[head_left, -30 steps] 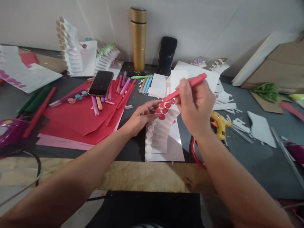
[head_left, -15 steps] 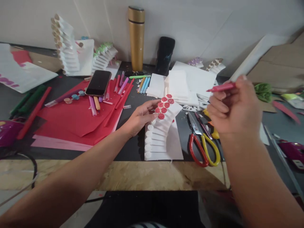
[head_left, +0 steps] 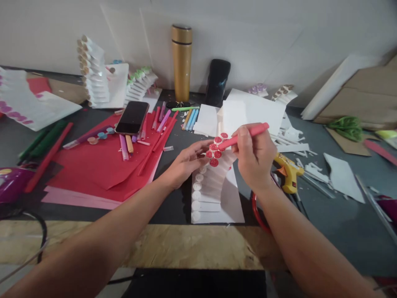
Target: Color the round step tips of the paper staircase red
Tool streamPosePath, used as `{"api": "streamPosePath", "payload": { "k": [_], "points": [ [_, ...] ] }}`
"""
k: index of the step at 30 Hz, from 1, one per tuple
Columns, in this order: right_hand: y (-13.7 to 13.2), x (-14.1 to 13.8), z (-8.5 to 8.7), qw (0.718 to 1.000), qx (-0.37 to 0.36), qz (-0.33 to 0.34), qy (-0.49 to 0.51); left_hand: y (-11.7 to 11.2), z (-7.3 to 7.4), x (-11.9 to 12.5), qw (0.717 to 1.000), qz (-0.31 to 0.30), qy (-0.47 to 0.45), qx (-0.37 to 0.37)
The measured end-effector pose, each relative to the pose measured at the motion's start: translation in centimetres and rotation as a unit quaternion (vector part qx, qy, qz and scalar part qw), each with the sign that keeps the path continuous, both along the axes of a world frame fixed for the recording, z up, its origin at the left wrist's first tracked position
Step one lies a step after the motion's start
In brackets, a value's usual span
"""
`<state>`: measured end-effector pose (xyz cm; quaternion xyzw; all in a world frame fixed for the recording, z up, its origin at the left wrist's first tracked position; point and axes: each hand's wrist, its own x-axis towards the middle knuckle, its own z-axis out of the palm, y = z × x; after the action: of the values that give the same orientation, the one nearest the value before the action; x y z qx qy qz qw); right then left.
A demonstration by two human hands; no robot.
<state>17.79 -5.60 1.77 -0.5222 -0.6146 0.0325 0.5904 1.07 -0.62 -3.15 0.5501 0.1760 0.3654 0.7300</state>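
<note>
A white paper model of stacked rolled tubes (head_left: pixel 211 186) stands on a white card at the middle of the dark table. Several of its upper tube ends are coloured red (head_left: pixel 215 149). My left hand (head_left: pixel 186 161) rests against the model's left side, fingers pinching near the red ends. My right hand (head_left: pixel 252 155) is closed round a red marker (head_left: pixel 245 134), whose tip touches the red ends.
Red and pink paper sheets (head_left: pixel 102 165) with loose markers and a black phone (head_left: pixel 132 117) lie at left. A gold flask (head_left: pixel 181 62) stands at the back. A yellow glue gun (head_left: pixel 287 171) and scissors lie right of my right hand. Other paper models stand at back left.
My right hand, which had swung out to the right with the marker half a second ago, has come back to the model, and the marker tip is on the red ends again.
</note>
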Motion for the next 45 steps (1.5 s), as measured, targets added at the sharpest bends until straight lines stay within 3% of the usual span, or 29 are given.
{"api": "streamPosePath", "payload": {
  "k": [4,9,23,45],
  "points": [
    [-0.60,-0.21,0.16,0.995,0.015,-0.025,-0.099,0.07,-0.13,0.06,1.000,0.007,0.008,-0.012],
    [-0.90,-0.21,0.23,0.991,0.013,-0.019,-0.129,0.18,-0.50,0.18,1.000,0.016,0.013,-0.001],
    [-0.90,-0.35,0.36,0.990,-0.031,-0.005,-0.136,0.31,-0.70,0.10,1.000,-0.007,-0.012,0.025],
    [-0.98,-0.29,0.08,0.992,-0.025,-0.008,-0.123,0.26,-0.69,0.06,0.999,-0.004,-0.004,0.037]
  ]
}}
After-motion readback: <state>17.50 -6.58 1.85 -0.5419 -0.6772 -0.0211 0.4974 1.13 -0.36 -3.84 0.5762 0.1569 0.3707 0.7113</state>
